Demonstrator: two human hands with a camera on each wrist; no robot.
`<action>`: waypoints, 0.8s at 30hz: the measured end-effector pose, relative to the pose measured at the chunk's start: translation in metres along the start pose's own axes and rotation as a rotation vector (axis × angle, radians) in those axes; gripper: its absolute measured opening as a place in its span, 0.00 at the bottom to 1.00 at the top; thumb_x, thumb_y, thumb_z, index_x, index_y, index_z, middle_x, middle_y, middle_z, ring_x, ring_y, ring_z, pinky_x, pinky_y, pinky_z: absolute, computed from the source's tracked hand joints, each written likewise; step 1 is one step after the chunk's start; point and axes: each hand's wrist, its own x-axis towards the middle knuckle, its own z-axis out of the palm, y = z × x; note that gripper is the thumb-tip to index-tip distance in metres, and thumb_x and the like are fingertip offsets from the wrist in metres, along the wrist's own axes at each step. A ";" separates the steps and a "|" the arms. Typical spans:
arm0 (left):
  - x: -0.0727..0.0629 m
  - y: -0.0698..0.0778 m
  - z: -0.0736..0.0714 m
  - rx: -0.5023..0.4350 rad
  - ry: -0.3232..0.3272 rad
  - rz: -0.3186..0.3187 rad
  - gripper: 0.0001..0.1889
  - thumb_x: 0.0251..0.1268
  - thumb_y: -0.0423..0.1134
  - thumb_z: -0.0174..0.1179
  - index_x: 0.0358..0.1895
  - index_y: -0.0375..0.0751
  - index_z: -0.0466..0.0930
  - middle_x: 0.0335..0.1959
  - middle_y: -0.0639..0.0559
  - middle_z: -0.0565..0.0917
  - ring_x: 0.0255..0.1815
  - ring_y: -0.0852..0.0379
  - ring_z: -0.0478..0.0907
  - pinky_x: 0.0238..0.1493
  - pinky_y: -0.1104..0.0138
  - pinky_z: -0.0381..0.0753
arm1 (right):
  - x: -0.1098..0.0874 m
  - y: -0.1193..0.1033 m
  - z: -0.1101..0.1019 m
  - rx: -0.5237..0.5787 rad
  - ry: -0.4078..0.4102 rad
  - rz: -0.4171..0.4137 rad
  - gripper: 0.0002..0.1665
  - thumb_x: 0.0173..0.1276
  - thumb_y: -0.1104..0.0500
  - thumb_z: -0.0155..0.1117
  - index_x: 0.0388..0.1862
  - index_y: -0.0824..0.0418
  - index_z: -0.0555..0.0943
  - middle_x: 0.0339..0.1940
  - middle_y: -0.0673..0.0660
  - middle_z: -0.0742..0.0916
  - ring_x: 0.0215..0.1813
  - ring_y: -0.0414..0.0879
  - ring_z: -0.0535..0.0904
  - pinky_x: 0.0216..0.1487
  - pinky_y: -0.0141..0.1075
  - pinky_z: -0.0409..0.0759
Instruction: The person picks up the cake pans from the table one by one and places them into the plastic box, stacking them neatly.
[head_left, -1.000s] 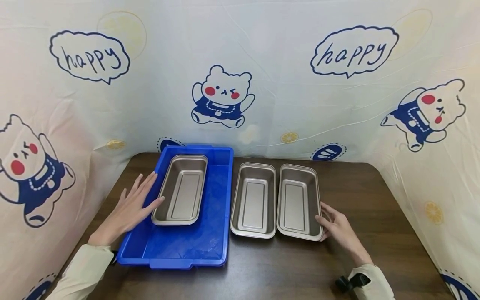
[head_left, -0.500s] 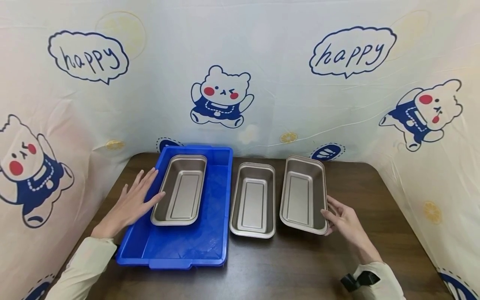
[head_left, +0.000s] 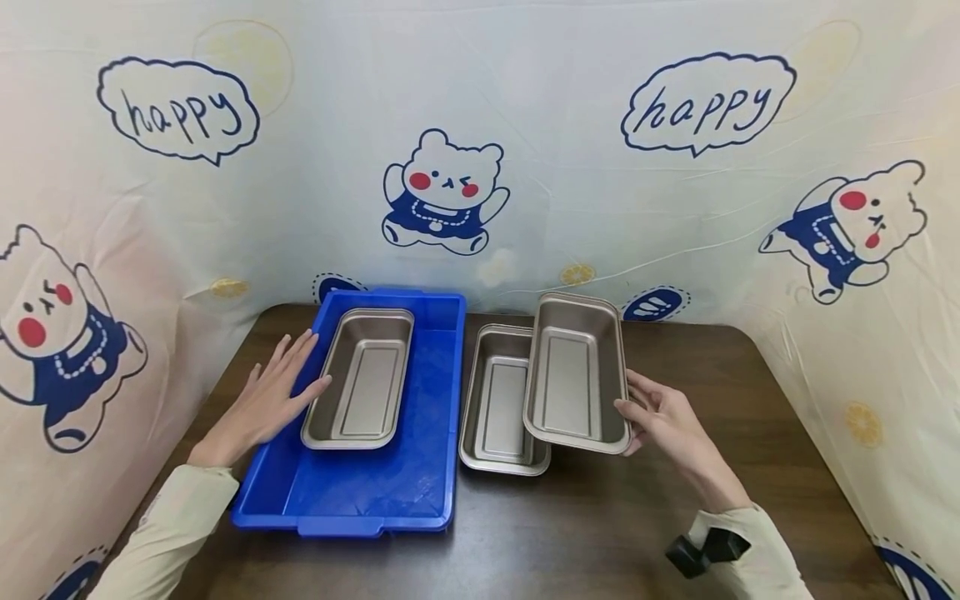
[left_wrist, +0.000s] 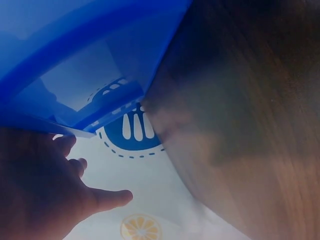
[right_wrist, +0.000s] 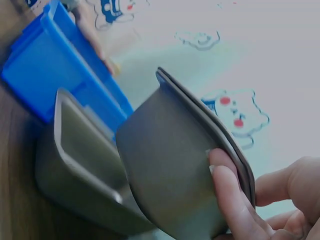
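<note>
My right hand pinches the right rim of a metal loaf pan, thumb inside and fingers under the lip. In the right wrist view this loaf pan hangs tilted, overlapping a second loaf pan that stands on the table. From the head, that second pan is partly covered by the raised one. A third loaf pan lies in the blue tray. My left hand, fingers straight and spread, rests along the tray's left side, thumb tip near the third pan's rim.
A dark wooden table carries everything. Printed cloth with bears and "happy" bubbles rises behind and at both sides. The blue tray stands just left of the second pan. A black strap mount sits at my right wrist.
The right hand has lifted its loaf pan off the table and carried it up and leftward, over the edge of the middle pan. The left hand has barely moved.
</note>
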 end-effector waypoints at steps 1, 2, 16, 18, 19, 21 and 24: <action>0.000 0.000 0.000 0.000 0.000 0.001 0.47 0.81 0.61 0.51 0.88 0.44 0.38 0.89 0.40 0.40 0.87 0.34 0.27 0.73 0.23 0.32 | 0.002 -0.003 0.003 0.007 -0.002 -0.004 0.38 0.78 0.71 0.58 0.81 0.80 0.55 0.73 0.80 0.72 0.29 0.49 0.89 0.24 0.45 0.88; 0.001 0.000 0.000 -0.001 -0.001 0.001 0.46 0.81 0.61 0.51 0.88 0.44 0.38 0.89 0.40 0.40 0.87 0.34 0.27 0.73 0.22 0.32 | 0.004 -0.006 0.007 0.014 -0.006 -0.008 0.38 0.78 0.71 0.58 0.81 0.80 0.55 0.73 0.80 0.72 0.29 0.49 0.89 0.24 0.45 0.88; 0.002 -0.002 -0.001 -0.026 -0.019 -0.005 0.45 0.83 0.60 0.49 0.88 0.46 0.37 0.89 0.40 0.38 0.87 0.34 0.27 0.70 0.20 0.31 | 0.043 -0.035 0.063 0.192 -0.088 -0.035 0.38 0.75 0.74 0.55 0.81 0.79 0.57 0.74 0.80 0.72 0.20 0.42 0.85 0.23 0.37 0.86; 0.002 -0.002 -0.001 -0.033 -0.022 -0.004 0.44 0.84 0.60 0.47 0.88 0.46 0.37 0.89 0.40 0.38 0.87 0.34 0.27 0.70 0.20 0.31 | 0.048 -0.038 0.072 0.215 -0.100 -0.036 0.38 0.75 0.75 0.55 0.81 0.79 0.57 0.75 0.79 0.71 0.20 0.42 0.84 0.23 0.36 0.86; 0.001 -0.002 -0.001 -0.037 -0.023 -0.005 0.43 0.84 0.60 0.47 0.88 0.46 0.36 0.89 0.40 0.37 0.87 0.34 0.27 0.70 0.20 0.31 | 0.051 -0.039 0.077 0.224 -0.109 -0.037 0.38 0.75 0.75 0.55 0.81 0.78 0.57 0.75 0.79 0.71 0.19 0.42 0.84 0.23 0.36 0.86; 0.001 -0.002 -0.001 -0.044 -0.023 -0.004 0.42 0.85 0.59 0.46 0.88 0.46 0.36 0.89 0.40 0.37 0.87 0.33 0.26 0.70 0.20 0.31 | 0.056 -0.040 0.089 0.229 -0.126 -0.043 0.38 0.75 0.76 0.55 0.81 0.78 0.57 0.75 0.79 0.71 0.19 0.43 0.85 0.23 0.37 0.86; -0.001 -0.002 0.000 -0.051 -0.021 -0.001 0.41 0.86 0.58 0.45 0.88 0.46 0.36 0.89 0.40 0.37 0.87 0.33 0.27 0.70 0.20 0.31 | 0.063 -0.042 0.108 0.234 -0.153 -0.047 0.39 0.74 0.76 0.56 0.81 0.77 0.58 0.75 0.78 0.72 0.19 0.44 0.85 0.23 0.37 0.87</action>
